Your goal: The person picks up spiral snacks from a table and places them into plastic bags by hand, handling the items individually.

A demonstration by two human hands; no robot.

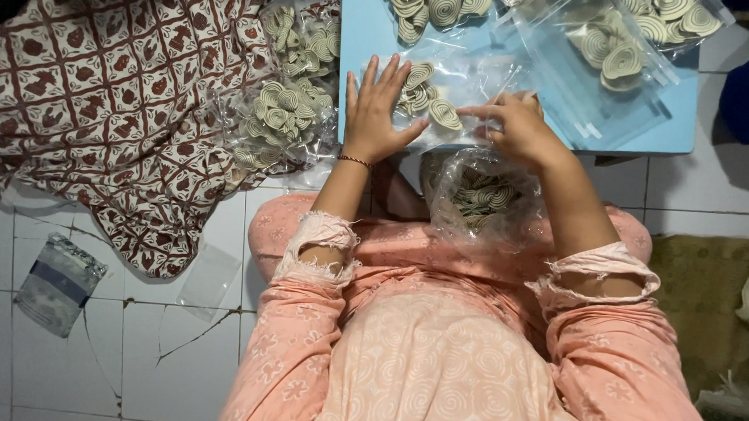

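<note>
The left hand (377,110) lies flat, fingers spread, on a clear plastic pouch of pale spiral-shaped crackers (430,103) resting on the light-blue tabletop (673,122). The right hand (517,124) pinches the pouch's edge, fingers together. An open clear bag of spirals (480,198) sits in the lap.

Both hands, left hand (377,110) and right hand (519,128), press a clear bag (447,87) of spiral pieces.

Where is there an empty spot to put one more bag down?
The blue table is crowded with clear bags of spiral snacks; only its right front corner by the edge is bare. The left hand and right hand press a bag there. More room: white floor tiles below the patterned cloth, beside the small packet.
</note>
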